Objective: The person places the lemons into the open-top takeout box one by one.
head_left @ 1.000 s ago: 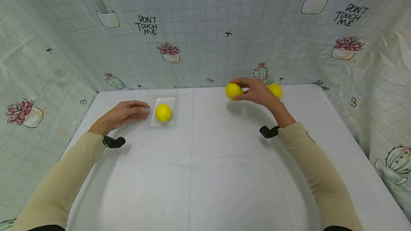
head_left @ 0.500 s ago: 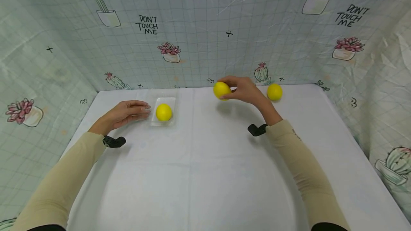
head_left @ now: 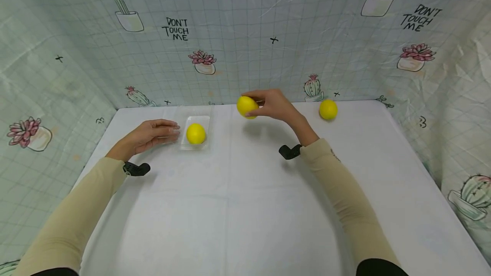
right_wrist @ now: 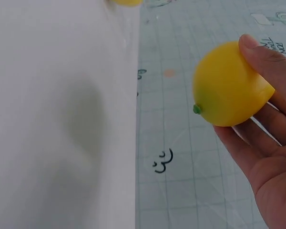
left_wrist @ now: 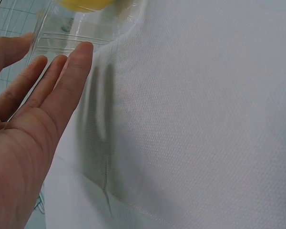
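Observation:
My right hand (head_left: 274, 104) holds a lemon (head_left: 247, 107) between thumb and fingers, raised above the back of the table. The right wrist view shows the lemon (right_wrist: 229, 86) as smooth and yellow with a small green stem tip. Toward the left, a clear plastic container (head_left: 194, 147) has another lemon (head_left: 196, 133) inside. My left hand (head_left: 151, 136) is beside the container's left side, fingers fairly straight. In the left wrist view, the fingertips reach the wall of the container (left_wrist: 81, 36); whether they touch it I cannot tell.
A third lemon (head_left: 328, 110) lies near the back edge of the white table (head_left: 230, 216), to the right of my right hand. Behind and at both sides hangs a patterned curtain (head_left: 245, 33) printed with cacti and words.
My right hand has carried its lemon leftward toward the container, leaving the lemon at the back right fully visible. My left hand and the container have stayed put.

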Demonstrator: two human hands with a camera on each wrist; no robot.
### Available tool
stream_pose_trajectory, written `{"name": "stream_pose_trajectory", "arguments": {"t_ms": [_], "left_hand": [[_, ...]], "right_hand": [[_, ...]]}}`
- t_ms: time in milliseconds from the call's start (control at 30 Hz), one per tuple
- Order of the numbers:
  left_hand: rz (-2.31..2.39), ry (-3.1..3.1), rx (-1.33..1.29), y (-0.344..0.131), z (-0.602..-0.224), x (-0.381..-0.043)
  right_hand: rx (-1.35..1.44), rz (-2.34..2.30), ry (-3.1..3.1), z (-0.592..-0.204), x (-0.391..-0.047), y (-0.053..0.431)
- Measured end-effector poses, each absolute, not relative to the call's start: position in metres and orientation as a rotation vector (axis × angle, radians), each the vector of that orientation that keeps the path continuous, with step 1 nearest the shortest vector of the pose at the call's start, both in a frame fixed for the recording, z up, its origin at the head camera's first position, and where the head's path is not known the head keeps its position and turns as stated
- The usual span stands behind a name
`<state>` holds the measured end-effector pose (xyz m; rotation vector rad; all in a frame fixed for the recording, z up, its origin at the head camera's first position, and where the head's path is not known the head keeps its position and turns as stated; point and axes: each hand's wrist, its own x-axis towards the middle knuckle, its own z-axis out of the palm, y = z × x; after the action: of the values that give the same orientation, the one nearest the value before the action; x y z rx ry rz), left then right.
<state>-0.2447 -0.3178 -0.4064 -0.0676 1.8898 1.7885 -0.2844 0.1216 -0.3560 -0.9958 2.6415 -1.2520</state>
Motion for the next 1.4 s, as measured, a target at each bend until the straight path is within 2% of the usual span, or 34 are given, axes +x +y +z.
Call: {"name": "stream_pose_trajectory", "arguments": {"t_ms": [600,1400], "left_hand": [[1.77,1.914,-0.063,-0.316,-0.406,-0.241],[1.818,1.86,-0.037,-0.319,-0.409,-0.244]], "right_hand": [[-1.045,-1.241,2.611,-0.356,-0.289,0.07],[-1.073,-1.153,2.559,-0.35,-0.312,-0.002]]}}
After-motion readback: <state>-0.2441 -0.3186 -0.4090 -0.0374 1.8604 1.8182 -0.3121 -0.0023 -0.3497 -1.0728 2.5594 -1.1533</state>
